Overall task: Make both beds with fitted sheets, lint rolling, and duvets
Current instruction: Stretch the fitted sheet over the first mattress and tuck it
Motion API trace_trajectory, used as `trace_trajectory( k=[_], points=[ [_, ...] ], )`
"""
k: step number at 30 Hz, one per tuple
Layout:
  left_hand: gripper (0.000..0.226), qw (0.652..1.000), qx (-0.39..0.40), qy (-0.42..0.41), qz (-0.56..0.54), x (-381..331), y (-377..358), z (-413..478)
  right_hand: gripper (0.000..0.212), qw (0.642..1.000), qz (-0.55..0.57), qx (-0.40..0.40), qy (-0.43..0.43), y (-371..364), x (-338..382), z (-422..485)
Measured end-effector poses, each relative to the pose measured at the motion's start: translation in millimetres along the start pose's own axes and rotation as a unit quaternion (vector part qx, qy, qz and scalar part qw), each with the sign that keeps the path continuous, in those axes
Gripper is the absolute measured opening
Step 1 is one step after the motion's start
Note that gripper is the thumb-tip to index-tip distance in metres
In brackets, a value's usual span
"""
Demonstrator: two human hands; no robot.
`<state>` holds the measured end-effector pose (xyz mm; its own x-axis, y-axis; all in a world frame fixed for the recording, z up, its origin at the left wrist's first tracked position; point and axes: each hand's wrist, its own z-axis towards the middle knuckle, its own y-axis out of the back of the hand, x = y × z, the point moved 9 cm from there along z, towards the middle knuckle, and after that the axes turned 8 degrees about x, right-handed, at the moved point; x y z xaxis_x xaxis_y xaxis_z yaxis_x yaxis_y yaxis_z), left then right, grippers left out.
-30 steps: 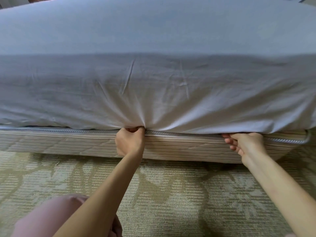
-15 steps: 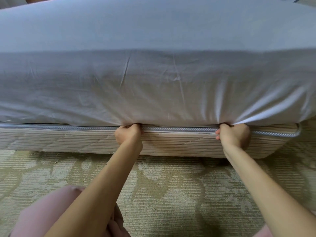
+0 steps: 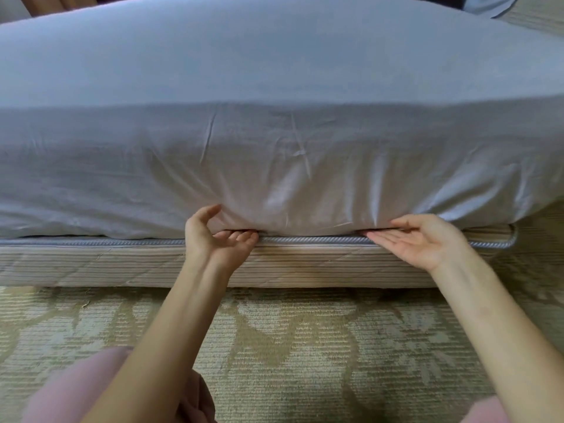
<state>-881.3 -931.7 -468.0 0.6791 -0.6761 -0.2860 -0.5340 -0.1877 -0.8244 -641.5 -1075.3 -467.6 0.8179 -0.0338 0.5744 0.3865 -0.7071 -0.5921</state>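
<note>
The fitted sheet (image 3: 274,166) drapes down to the bed base (image 3: 91,264). Above the base, the left hand (image 3: 213,239), grip loose and holding nothing, tucks its fingertips under the hem. The right hand (image 3: 418,239), grip flat and wide, does likewise. This side looks nearly tucked, with lint rolling and duvets probably left.

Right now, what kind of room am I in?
Most likely a bedroom, possibly a hotel room. A pale blue fitted sheet hangs down to a striped bed base with corded piping. Floral-patterned carpet covers the floor in front.
</note>
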Motion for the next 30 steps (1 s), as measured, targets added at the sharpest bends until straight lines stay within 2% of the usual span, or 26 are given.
trace_trajectory(
  k=[2, 5, 6, 8, 9, 11, 12, 13, 14, 15, 16, 18, 20, 23, 26, 28, 30],
  points=[
    [0.065, 0.999, 0.036, -0.002, -0.031, 10.1, -1.4, 5.3, 0.024, 0.999, 0.045, 0.027, 0.006, -3.0, -3.4, 2.2],
    [0.079, 0.995, 0.082, -0.033, -0.056, 16.2, 1.1, 18.6, 0.096, 0.993, 0.09, 0.067, 0.041, -4.9, 2.3, 7.2],
    [0.091, 0.992, 0.098, -0.047, -0.057, 15.4, -1.3, 21.9, 0.103, 0.99, 0.106, 0.077, 0.044, -5.0, 3.6, 10.9],
    [0.104, 0.989, 0.133, -0.047, -0.044, 15.0, -9.9, 28.2, 0.091, 0.986, 0.122, 0.099, 0.05, -9.9, 4.1, 13.8],
    [0.097, 0.987, 0.149, -0.039, -0.038, 15.7, -12.9, 32.0, 0.086, 0.986, 0.123, 0.1, 0.055, -12.0, 3.4, 15.2],
    [0.071, 0.988, 0.151, -0.025, -0.036, 16.9, -8.7, 41.9, 0.092, 0.984, 0.12, 0.114, 0.068, -13.7, 2.5, 23.3],
    [0.067, 0.988, 0.148, -0.02, -0.037, 18.1, -7.2, 44.0, 0.087, 0.982, 0.117, 0.129, 0.073, -16.6, 1.7, 25.3],
    [0.072, 0.988, 0.151, -0.019, -0.041, 19.3, -6.9, 44.4, 0.073, 0.982, 0.108, 0.133, 0.077, -17.8, 0.7, 26.0],
    [0.087, 0.987, 0.156, -0.023, -0.044, 19.7, -9.4, 41.5, 0.059, 0.983, 0.103, 0.131, 0.076, -17.1, 0.4, 26.8],
    [0.103, 0.986, 0.159, -0.025, -0.041, 19.7, -12.0, 38.5, 0.056, 0.982, 0.107, 0.135, 0.073, -16.9, -0.1, 27.9],
    [0.112, 0.987, 0.155, -0.03, -0.037, 19.0, -13.1, 35.9, 0.061, 0.982, 0.112, 0.138, 0.067, -15.9, -1.1, 30.1],
    [0.11, 0.989, 0.14, -0.041, -0.033, 18.6, -13.6, 31.6, 0.066, 0.979, 0.113, 0.16, 0.057, -16.5, -2.3, 29.2],
    [0.09, 0.993, 0.104, -0.046, -0.023, 18.1, -11.9, 27.6, 0.068, 0.98, 0.084, 0.175, 0.042, -18.3, -2.6, 23.5],
    [0.072, 0.999, 0.052, -0.013, -0.002, 16.6, -6.0, 21.1, 0.103, 0.985, 0.02, 0.173, 0.016, -18.4, 0.0, 13.2],
    [0.084, 0.999, 0.03, 0.034, -0.001, 8.6, -3.8, -1.0, 0.1, 0.989, -0.054, 0.138, -0.011, -12.6, 5.5, 4.2],
    [0.091, 0.999, -0.016, 0.03, 0.03, -7.3, 8.7, -20.8, 0.108, 0.987, -0.105, 0.119, -0.024, -7.3, 11.0, -1.5],
    [0.079, 0.996, -0.055, 0.011, 0.075, -24.4, 28.0, -44.8, 0.112, 0.982, -0.151, 0.114, -0.032, -4.3, 14.4, -15.9]
  ],
)
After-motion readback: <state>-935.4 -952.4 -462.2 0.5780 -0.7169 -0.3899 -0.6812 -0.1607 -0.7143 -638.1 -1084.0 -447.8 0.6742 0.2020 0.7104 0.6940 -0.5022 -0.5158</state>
